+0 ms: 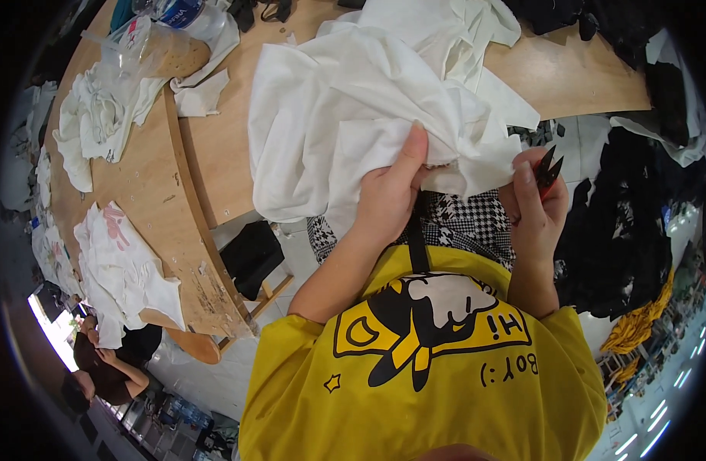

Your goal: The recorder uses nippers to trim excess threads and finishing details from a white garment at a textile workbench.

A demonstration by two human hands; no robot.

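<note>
A large piece of white cloth point(330, 100) lies bunched over the table edge in front of me and hangs toward my lap. My left hand point(391, 192) is closed on it, the thumb pressed on top near a seam or raw edge. On the right, my right hand point(539, 203) holds a small pair of thread snips point(550, 169) with dark blades and a red handle. The blades point up, away from the cloth. The thumb and fingertips of that hand are at the cloth's right end; whether they pinch it I cannot tell.
The wooden table point(599, 77) spans the far side. A second wooden tabletop point(153, 192) at left carries white garments point(126, 261), a clear plastic bag point(134, 50) and a bottle point(184, 15). Black cloth point(618, 230) is heaped at right. Another person point(111, 361) sits at lower left.
</note>
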